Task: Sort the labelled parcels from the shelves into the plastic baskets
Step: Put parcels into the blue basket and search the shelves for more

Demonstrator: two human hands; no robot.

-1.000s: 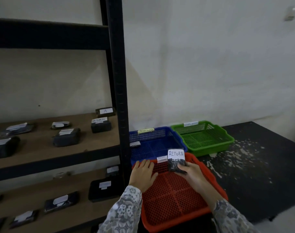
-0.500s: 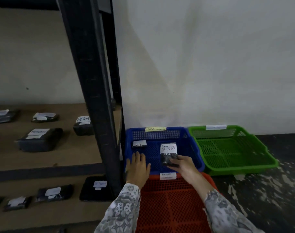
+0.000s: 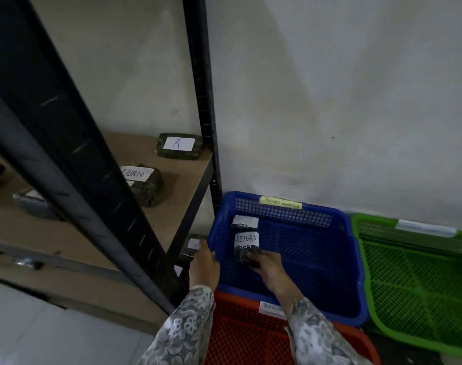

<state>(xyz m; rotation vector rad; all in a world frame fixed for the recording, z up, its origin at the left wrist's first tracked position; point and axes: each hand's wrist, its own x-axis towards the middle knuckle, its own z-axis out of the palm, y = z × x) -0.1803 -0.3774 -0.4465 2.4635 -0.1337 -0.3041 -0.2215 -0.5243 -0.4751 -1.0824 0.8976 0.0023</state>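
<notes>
Right hand (image 3: 268, 264) pinching RETURN parcel (image 3: 246, 247) by its lower end, inside blue basket (image 3: 355, 262) near left wall, just in front of another labelled parcel (image 3: 244, 222). Left hand (image 3: 204, 264) resting fingers-extended on basket's left rim. Red basket (image 3: 240, 335) in front, green basket (image 3: 419, 285) to the right.

The right hand (image 3: 268, 264) gripped a dark parcel (image 3: 246, 250) labelled "RETURN" inside the blue basket (image 3: 353, 262), just in front of a second parcel (image 3: 244, 222) lying near the basket's back left corner. The left hand (image 3: 204, 267) rested at the basket's left rim, fingers extended. An orange basket (image 3: 240, 335) sat nearest the person and a green basket (image 3: 419, 293) to the right. On the shelf (image 3: 172, 180) lay parcels marked "A" (image 3: 179, 146) and "RETURN" (image 3: 145, 185).
</notes>
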